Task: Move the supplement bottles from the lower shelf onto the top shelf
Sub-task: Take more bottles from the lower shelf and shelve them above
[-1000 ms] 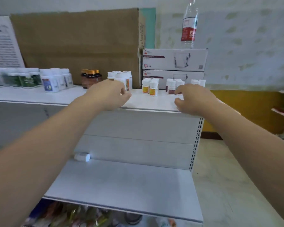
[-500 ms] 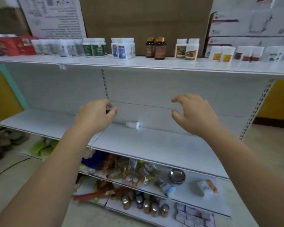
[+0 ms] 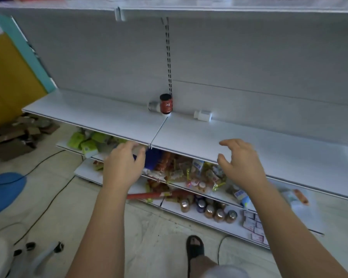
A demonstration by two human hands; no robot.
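Note:
On the white lower shelf [image 3: 113,119], against the back panel, stands a red bottle with a black cap [image 3: 166,104]. A grey-capped bottle [image 3: 154,106] lies on its side just left of it. A small white bottle [image 3: 202,115] lies on its side a little to the right. My left hand [image 3: 123,165] hovers in front of the shelf's front edge, fingers loosely curled, holding nothing. My right hand [image 3: 239,161] hangs over the front edge with fingers spread and empty. The top shelf [image 3: 229,7] runs along the upper edge of the view.
Below are shelves crowded with snack packets [image 3: 191,173], jars [image 3: 209,209] and small boxes [image 3: 253,225]. A cable [image 3: 42,213] and a blue round object [image 3: 4,191] lie on the floor at left, beside cardboard scraps [image 3: 18,135]. My sandalled foot [image 3: 195,247] is below.
My view has tilted down from the top shelf to the lower one. Both hands came off the top shelf and dropped to the lower shelf's front edge, empty.

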